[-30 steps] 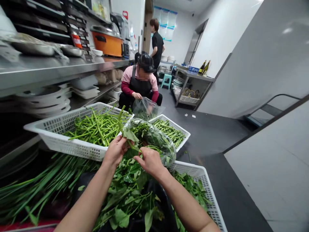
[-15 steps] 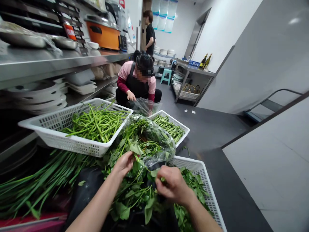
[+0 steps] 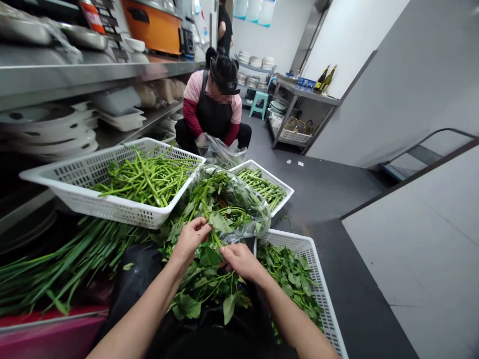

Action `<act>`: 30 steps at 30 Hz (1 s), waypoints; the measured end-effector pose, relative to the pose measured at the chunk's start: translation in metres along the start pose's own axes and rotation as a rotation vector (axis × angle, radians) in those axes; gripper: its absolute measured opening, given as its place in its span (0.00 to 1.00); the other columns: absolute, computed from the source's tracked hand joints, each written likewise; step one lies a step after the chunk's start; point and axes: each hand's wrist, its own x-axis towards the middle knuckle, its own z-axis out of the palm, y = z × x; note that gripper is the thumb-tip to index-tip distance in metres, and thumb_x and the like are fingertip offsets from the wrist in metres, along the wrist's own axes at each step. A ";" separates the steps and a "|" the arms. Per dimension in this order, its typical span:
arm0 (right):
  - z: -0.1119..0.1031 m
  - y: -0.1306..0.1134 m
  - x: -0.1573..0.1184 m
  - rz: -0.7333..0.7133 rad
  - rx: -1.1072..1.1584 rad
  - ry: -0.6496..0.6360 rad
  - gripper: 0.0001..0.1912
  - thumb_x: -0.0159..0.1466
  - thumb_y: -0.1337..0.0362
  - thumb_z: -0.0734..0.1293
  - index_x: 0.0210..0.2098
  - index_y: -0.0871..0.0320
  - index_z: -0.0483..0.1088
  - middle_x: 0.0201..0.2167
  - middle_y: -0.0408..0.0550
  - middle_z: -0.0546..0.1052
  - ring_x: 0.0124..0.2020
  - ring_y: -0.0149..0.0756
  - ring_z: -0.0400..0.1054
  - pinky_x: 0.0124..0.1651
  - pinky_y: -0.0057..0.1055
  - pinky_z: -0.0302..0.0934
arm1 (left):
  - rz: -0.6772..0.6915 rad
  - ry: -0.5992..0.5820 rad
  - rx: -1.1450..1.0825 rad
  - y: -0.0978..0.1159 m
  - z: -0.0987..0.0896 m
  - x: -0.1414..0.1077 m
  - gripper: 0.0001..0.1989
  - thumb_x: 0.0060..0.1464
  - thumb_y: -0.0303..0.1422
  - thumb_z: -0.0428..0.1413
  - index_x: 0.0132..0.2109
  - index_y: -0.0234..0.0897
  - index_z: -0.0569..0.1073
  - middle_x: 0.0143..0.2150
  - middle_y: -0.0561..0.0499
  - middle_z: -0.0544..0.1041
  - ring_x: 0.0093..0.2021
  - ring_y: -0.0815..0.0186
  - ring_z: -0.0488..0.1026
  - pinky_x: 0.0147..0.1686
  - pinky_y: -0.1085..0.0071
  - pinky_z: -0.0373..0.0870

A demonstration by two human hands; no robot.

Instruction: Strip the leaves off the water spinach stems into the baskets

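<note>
Now, both hands are on 1 leafy stem, right over the heap of greens! The left hand has it pinched between thumb and curled fingers, high up beside a broad leaf. The right hand grips the same stem lower down, thumb on top, its other fingers tucked mostly out of sight.

Under them spreads the leafy heap, spilling over black material in front of the wearer. Just beyond the hands, a clear plastic bag lies open, with more greens inside. And look at the 3 white baskets around it! The large basket on the left carries bare green stems; the small basket, past the bag, holds short cut pieces; the near right basket is loaded with loose leaves.

Down on the left, long thin green stalks fan out above a magenta container.

Across the baskets, a co-worker in a pink top and black apron bends low, both forearms down at another clear bag; the hands there are hard to make out. Behind, a second person in black stands partly cut off by the frame. An orange cooker sits up on the steel counter, and a turquoise stool stands farther back.
</note>
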 end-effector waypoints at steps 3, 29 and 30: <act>0.011 0.006 0.015 0.056 0.379 -0.097 0.22 0.49 0.47 0.69 0.19 0.60 0.65 0.15 0.39 0.66 0.18 0.26 0.60 0.25 0.25 0.57 | -0.079 -0.120 0.085 0.004 -0.001 -0.001 0.16 0.32 0.44 0.59 0.21 0.37 0.66 0.17 0.59 0.61 0.19 0.73 0.55 0.21 0.75 0.53; 0.081 -0.002 0.059 0.529 1.278 0.321 0.13 0.61 0.72 0.58 0.20 0.61 0.61 0.23 0.44 0.73 0.19 0.24 0.64 0.22 0.21 0.57 | -0.160 -0.014 0.184 -0.067 -0.030 -0.068 0.25 0.38 0.55 0.51 0.17 0.39 0.55 0.16 0.58 0.55 0.20 0.71 0.52 0.21 0.74 0.49; 0.081 -0.002 0.060 0.524 1.269 0.316 0.14 0.62 0.71 0.58 0.20 0.61 0.61 0.25 0.44 0.74 0.20 0.24 0.65 0.22 0.21 0.56 | -0.193 -0.045 0.171 -0.065 -0.032 -0.068 0.24 0.39 0.56 0.51 0.18 0.39 0.57 0.16 0.58 0.56 0.20 0.71 0.53 0.20 0.74 0.49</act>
